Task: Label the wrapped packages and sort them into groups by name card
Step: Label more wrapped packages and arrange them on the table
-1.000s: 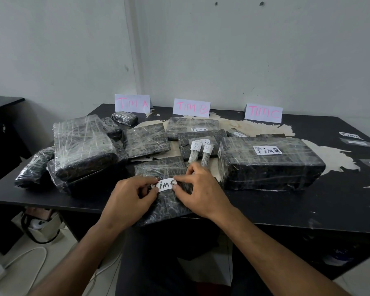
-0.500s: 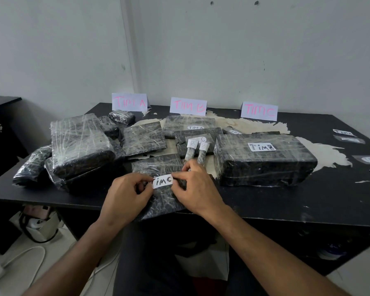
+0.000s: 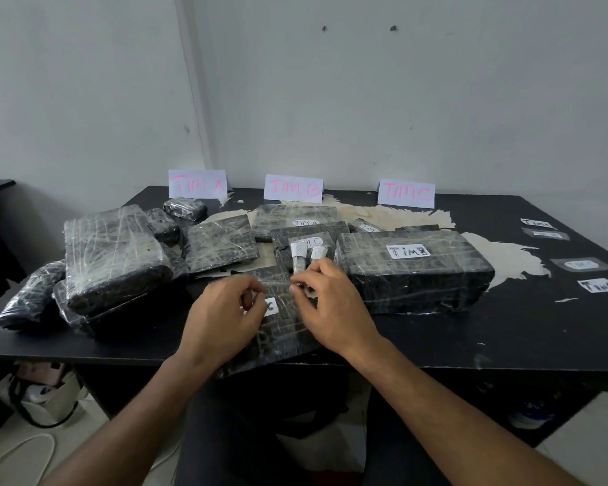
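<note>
From the head camera, a flat wrapped package [image 3: 278, 331] lies at the near edge of the black table [image 3: 506, 331], partly overhanging it. A white label [image 3: 271, 306] sits on its top, mostly covered by the left hand [image 3: 222, 317], so only a letter C shows. The left hand's fingers are curled over the label, thumb and forefinger close together at its left end; whether they pinch it I cannot tell. The right hand [image 3: 330, 303] hangs just right of the label, fingers curled and its fingertips pinched together above the package; what they hold, if anything, is too small to tell.

Just behind this package stand two small tubes [image 3: 308, 257] with white caps marked B, leaning on a package marked with a C. Right of it, close to the right hand, is a big block-shaped package [image 3: 415, 271] labelled TIM B. To its left lies a pile of unlabelled packages [image 3: 113, 257], stacked and tilted.

Along the far edge behind it stand three name cards: TIM A [image 3: 197, 184], TIM B [image 3: 293, 187], TIM C [image 3: 406, 193]. Loose labels [image 3: 599, 285] lie well to its right.
</note>
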Tool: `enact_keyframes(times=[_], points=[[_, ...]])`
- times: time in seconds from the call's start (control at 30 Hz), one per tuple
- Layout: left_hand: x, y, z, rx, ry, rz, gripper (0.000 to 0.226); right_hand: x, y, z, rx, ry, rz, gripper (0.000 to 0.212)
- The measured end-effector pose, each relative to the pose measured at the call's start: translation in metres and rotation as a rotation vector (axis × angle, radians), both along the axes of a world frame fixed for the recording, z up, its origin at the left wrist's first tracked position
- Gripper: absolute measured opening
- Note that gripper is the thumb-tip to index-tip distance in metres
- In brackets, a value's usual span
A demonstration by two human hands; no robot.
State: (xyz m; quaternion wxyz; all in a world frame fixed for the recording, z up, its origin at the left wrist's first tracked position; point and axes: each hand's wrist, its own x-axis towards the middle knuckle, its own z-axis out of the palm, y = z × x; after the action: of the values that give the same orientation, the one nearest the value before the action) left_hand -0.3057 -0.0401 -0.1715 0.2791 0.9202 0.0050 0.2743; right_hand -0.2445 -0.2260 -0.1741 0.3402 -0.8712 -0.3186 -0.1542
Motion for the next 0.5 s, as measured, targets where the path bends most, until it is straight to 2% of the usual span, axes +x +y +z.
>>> enact_keyframes(times=[0.17,0.27,0.5], points=[[0.017,-0.042,0.021,0.018,-0.102,-0.165,0.004,-0.005,-0.029,0.017,0.141,-0.087,0.09,0.019],[0.026,-0.069,0.031,0.012,-0.178,-0.229,0.01,-0.005,-0.052,0.027,0.213,-0.17,0.083,0.016],[0.06,-0.151,0.051,-0.026,-0.253,-0.456,0.008,0.015,-0.146,0.042,0.266,-0.315,-0.152,0.008]])
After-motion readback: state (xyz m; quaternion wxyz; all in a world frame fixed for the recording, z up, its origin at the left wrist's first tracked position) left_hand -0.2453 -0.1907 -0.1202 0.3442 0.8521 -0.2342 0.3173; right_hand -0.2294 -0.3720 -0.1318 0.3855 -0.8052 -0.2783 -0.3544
